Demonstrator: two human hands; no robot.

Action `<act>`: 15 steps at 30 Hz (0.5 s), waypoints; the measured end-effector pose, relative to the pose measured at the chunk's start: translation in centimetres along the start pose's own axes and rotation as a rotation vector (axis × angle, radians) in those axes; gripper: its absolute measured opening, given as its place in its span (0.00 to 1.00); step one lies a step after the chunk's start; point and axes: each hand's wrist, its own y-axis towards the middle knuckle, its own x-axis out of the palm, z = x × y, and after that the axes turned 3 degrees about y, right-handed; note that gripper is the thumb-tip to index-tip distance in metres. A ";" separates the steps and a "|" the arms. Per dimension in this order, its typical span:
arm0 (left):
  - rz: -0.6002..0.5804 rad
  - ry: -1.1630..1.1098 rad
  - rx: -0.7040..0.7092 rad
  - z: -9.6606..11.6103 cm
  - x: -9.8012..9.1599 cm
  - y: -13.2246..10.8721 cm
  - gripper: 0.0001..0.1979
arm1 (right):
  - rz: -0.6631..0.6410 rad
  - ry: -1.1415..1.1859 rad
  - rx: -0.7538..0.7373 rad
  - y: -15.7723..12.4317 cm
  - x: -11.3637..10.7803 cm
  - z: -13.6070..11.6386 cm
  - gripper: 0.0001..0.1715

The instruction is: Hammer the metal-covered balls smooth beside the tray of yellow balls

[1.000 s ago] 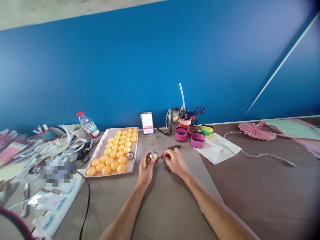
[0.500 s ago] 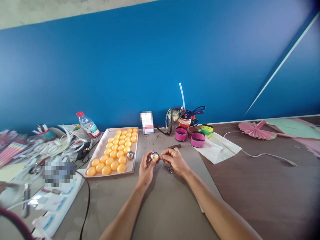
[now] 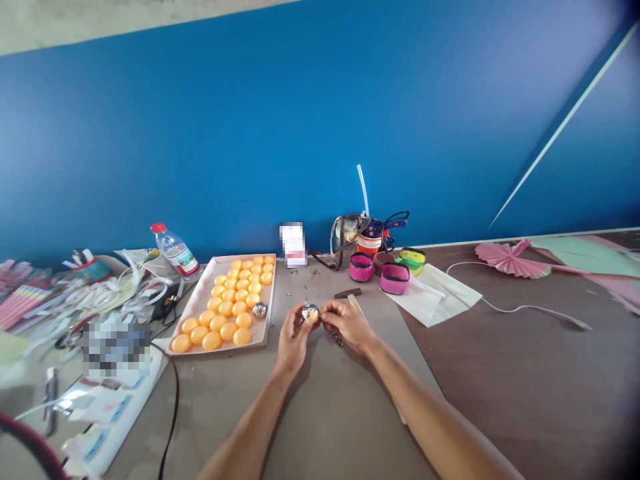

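Observation:
My left hand point(image 3: 294, 335) is closed around a ball point(image 3: 311, 311) that is partly covered in shiny silver and partly pale orange. The fingers of my right hand point(image 3: 351, 327) are pinched together at the ball's right side; whatever small thing they hold is hidden. Under that hand lie several tiny shiny bits point(image 3: 339, 339) on the grey mat. Just beyond it is a hammer point(image 3: 347, 293), its light handle running beneath my right forearm. To the left, a shallow pinkish tray point(image 3: 197, 293) holds rows of orange balls point(image 3: 229, 308) and one silver ball point(image 3: 259, 310).
A tilted water bottle point(image 3: 176, 253) stands behind the tray. Pink wristbands point(image 3: 395, 279), a striped cup point(image 3: 369, 245) and white paper point(image 3: 450, 297) are at the back right. Tangled white strips point(image 3: 115, 293) and a black cable point(image 3: 176, 400) lie left. A blue wall closes off the back.
My right hand has moved slightly left, bringing its pinched fingers up against the ball. My left hand still holds the ball in nearly the same spot.

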 end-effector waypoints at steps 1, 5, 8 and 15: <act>0.000 0.005 0.005 0.0 0.0 0.0 0.22 | -0.004 0.007 0.008 0.0 0.0 0.0 0.08; 0.000 0.034 0.016 -0.1 -0.1 0.0 0.22 | -0.010 0.042 0.031 -0.1 -0.1 -0.1 0.08; -0.009 0.057 0.028 0.0 -0.1 -0.1 0.21 | -0.027 0.043 0.038 -0.2 -0.2 -0.1 0.08; -0.030 0.183 0.079 0.0 -0.2 -0.2 0.19 | -0.013 0.051 0.149 -0.1 -0.3 -0.4 0.09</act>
